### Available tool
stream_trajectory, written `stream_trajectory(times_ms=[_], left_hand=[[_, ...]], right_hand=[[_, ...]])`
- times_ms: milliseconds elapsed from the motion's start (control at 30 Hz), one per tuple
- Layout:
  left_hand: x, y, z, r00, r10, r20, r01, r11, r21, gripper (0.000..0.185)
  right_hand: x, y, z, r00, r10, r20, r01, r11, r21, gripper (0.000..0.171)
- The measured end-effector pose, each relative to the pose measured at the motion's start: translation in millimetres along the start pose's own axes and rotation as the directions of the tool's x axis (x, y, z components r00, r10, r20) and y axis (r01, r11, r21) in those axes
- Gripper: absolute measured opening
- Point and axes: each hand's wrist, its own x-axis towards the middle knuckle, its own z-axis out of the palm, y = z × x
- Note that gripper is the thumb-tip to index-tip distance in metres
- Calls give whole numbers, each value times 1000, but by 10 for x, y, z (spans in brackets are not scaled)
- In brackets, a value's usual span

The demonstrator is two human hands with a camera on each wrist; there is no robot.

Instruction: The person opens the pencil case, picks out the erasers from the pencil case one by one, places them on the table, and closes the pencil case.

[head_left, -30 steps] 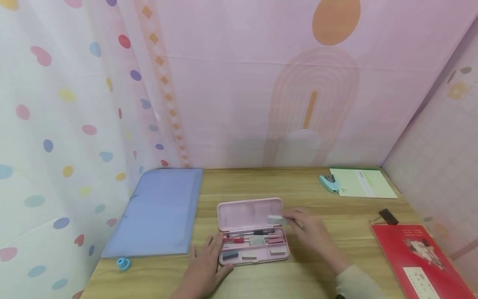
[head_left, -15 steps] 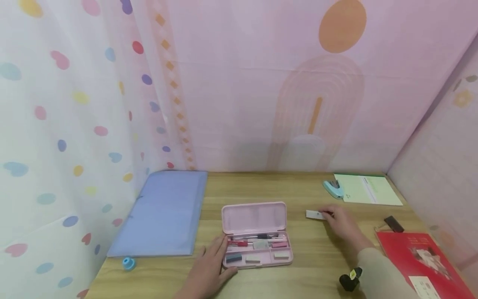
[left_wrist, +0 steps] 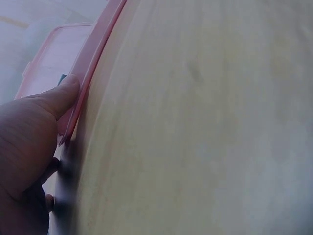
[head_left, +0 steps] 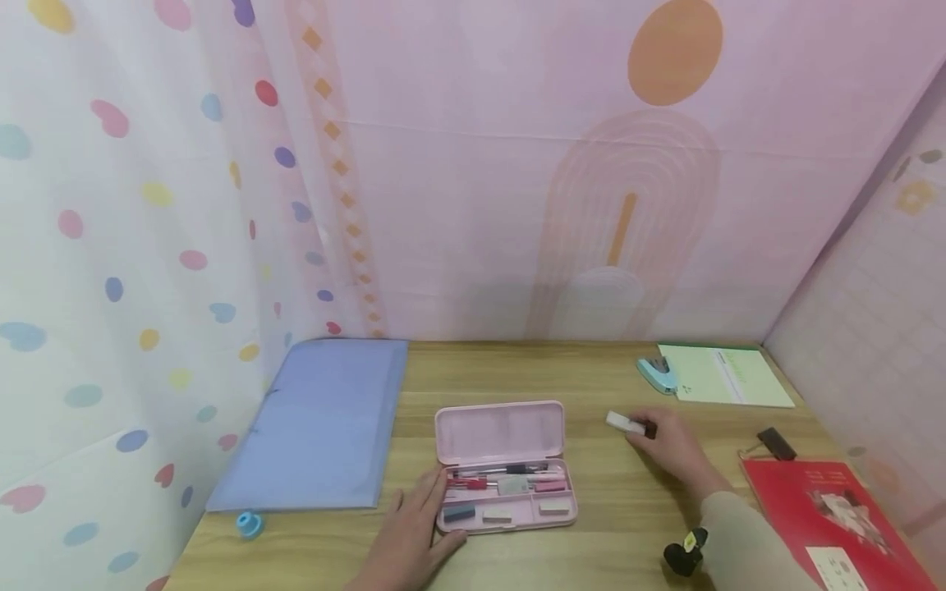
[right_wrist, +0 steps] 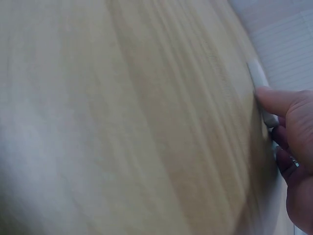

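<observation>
An open pink pencil case (head_left: 502,476) lies mid-table with pens and small erasers in its tray. My left hand (head_left: 421,510) rests flat on the wood at the case's left end; in the left wrist view its thumb (left_wrist: 61,95) presses against the pink rim (left_wrist: 95,51). To the right of the case, my right hand (head_left: 645,430) pinches a small white block (head_left: 619,422) low over the table. The right wrist view shows the thumb (right_wrist: 274,100) on that block (right_wrist: 257,73) with the other fingers curled below it.
A blue folder (head_left: 318,423) lies at the left with a small blue round item (head_left: 249,523) near its front corner. At back right are a light-blue stapler (head_left: 656,373) and a green notebook (head_left: 727,376). A black binder clip (head_left: 772,443) and red book (head_left: 828,513) lie at right.
My right hand has carried the small white block from above the case's lid out to the right, down near the table. The left hand has stayed beside the case.
</observation>
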Motion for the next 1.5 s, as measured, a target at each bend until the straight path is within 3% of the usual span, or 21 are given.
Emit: stream_trajectory(times_ms=[200, 467, 600, 700, 867, 1000, 1233, 1500], left_hand=[[1, -23, -21, 1000, -15, 9, 15, 1000, -12, 92], [32, -9, 15, 999, 22, -33, -22, 1000, -14, 92], [47, 3, 55, 998, 28, -55, -28, 1000, -5, 99], [76, 16, 72, 996, 31, -88, -32, 999, -5, 104], [140, 49, 64, 995, 13, -103, -12, 1000, 14, 111], [181, 61, 61, 996, -10, -92, 11, 1000, 7, 114], [268, -34, 53, 992, 5, -130, -4, 1000, 1, 111], [342, -89, 66, 992, 6, -126, -6, 1000, -4, 111]], right_hand=[[-22, -18, 58, 999, 32, -29, -31, 999, 20, 27], [-104, -8, 4, 997, 38, -63, -35, 998, 44, 36], [-273, -183, 22, 992, 12, -128, -3, 998, 69, 39], [-417, -451, 115, 989, -42, -145, 52, 997, 66, 38], [-539, -977, 337, 991, -124, -45, 125, 992, 29, 32], [-543, -1254, 491, 977, -206, 61, 205, 979, 17, 27], [-386, -1396, 791, 916, -383, 122, 395, 913, -100, 29], [-285, -1459, 941, 915, -393, 88, 402, 906, -134, 20]])
